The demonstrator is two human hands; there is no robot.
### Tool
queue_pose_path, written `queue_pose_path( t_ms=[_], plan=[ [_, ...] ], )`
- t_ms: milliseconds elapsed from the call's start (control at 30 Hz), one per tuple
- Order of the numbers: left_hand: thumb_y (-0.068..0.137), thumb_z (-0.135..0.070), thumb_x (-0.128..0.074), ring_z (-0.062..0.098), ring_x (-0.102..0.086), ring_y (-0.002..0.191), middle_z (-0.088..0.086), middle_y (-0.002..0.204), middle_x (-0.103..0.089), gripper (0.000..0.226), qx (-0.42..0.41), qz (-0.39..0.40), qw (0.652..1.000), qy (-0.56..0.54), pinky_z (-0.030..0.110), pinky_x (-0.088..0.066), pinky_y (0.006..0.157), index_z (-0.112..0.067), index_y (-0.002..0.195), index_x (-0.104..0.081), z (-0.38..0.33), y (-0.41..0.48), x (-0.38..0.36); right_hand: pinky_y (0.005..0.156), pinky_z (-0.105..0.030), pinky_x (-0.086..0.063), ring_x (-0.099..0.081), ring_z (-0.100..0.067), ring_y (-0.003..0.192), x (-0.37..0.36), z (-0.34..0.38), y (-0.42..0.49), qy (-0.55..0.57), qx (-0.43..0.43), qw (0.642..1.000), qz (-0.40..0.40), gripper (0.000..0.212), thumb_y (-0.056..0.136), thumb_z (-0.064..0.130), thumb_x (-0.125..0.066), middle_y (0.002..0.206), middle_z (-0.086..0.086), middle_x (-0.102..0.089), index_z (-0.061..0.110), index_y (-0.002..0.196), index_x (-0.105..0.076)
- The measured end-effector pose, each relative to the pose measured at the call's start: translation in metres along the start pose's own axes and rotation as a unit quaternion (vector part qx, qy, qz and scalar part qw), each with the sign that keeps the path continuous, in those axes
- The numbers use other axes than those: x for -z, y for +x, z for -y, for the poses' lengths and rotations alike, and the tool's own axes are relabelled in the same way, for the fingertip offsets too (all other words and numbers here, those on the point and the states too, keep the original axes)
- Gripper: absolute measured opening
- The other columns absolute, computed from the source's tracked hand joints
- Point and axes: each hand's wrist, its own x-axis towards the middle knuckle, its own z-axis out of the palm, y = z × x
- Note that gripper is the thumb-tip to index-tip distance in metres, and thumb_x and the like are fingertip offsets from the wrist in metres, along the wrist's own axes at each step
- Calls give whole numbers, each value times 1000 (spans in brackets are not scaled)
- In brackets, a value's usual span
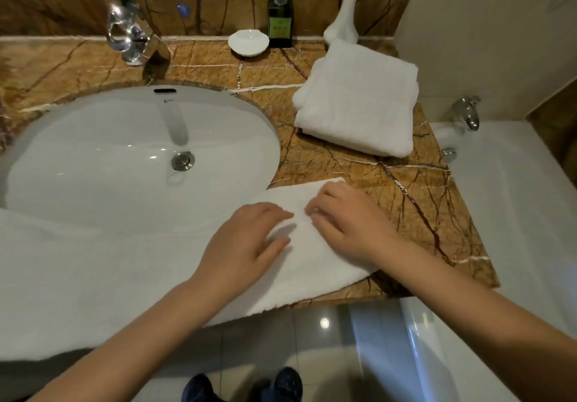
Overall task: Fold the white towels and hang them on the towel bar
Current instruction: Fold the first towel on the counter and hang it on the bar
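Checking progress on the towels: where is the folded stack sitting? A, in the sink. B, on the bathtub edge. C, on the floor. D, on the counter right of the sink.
D: the folded towels lie on the counter, right of the sink and in front of the vase.

2 grips: left grip [246,239], right grip [346,226]. 1 spread towel [125,276] under both. Beyond right grip: 1 folded towel stack [359,98], 1 vase [343,20]. Beyond left grip: 1 sink [93,158], 1 faucet [134,39], 1 soap dish [249,42], 1 bottle [281,22]. 2 shoes [288,383] below grips.
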Motion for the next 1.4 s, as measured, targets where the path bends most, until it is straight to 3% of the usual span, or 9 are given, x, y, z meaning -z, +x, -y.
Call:
queue_pose_path(
  t_ms=[367, 567, 667, 800, 967, 1067, 1167, 1300, 1400],
  plan=[
    [78, -29, -73, 22, -44, 110, 1, 112, -50, 47, 61, 84, 994, 23, 38, -41, 91, -27, 122, -58, 19, 63, 1, 64, -30, -43, -46, -8, 75, 20, 12, 3, -5, -40, 985, 165, 36, 74, 60, -64, 80, 13, -49, 28, 81, -52],
    [85, -23, -56, 25, -60, 94, 3, 105, -65, 23, -158, 69, 983, 64, 41, -52, 67, -23, 102, -72, 15, 59, -3, 67, -31, -44, -47, -6, 79, 48, 35, -18, -32, 15, 966, 255, 23, 77, 49, -68, 82, 16, -53, 35, 83, -51],
    [94, -44, -42, 22, -52, 120, 0, 135, -55, 37, -189, 119, 970, 95, 41, -48, 92, -31, 122, -62, 14, 58, -9, 74, -28, -47, -52, -5, 91, 58, 47, -30, -7, 44, 955, 293, 27, 76, 45, -70, 99, 15, -59, 29, 94, -59],
    [94, -61, -22, 13, 1, 146, -7, 159, -4, 63, -161, 194, 952, 176, 37, -4, 119, -35, 150, -14, 17, 50, -17, 69, -22, -43, -49, 1, 84, 67, 53, -34, 22, 53, 942, 331, 25, 81, 40, -68, 98, 15, -60, 28, 100, -58],
    [97, -52, -22, 18, -13, 146, -2, 157, -20, 55, -191, 150, 953, 179, 42, -12, 119, -32, 147, -27, 19, 44, -17, 61, -15, -37, -49, 3, 76, 77, 49, -24, 137, 27, 934, 329, 24, 81, 33, -72, 80, 16, -55, 37, 75, -49],
    [94, -50, -35, 9, -54, 117, -6, 126, -62, 45, -120, 117, 986, -26, 35, -44, 99, -27, 120, -63, 1, 38, 6, 64, -14, -39, -51, 5, 77, 77, 40, -21, 164, 20, 945, 283, 20, 81, 30, -72, 79, 18, -57, 38, 78, -54],
    [78, -60, -45, 7, -62, 76, 0, 84, -71, 48, 51, 137, 947, -285, 23, -47, 69, -23, 86, -74, -22, 23, 36, 59, -10, -39, -56, 5, 69, 78, 29, -16, 242, -1, 940, 239, 14, 82, 22, -72, 74, 26, -61, 32, 84, -62],
    [72, -56, -62, -1, -50, 60, -22, 64, -56, 21, -14, 192, 975, -107, 23, -33, 53, -36, 72, -57, -45, -7, 39, 82, -27, -54, -68, -18, 90, 64, 11, -3, 398, -63, 894, 195, 27, 86, 39, -63, 100, 13, -73, 21, 102, -71],
    [85, -42, -58, -1, -39, 51, -13, 57, -44, 42, -49, 167, 981, -89, 22, -22, 48, -29, 55, -32, -51, -14, 26, 112, -41, -34, -38, -7, 136, 29, -2, 3, 230, -16, 955, 187, 49, 91, 59, -39, 144, 13, -45, 36, 132, -51]
  ],
)
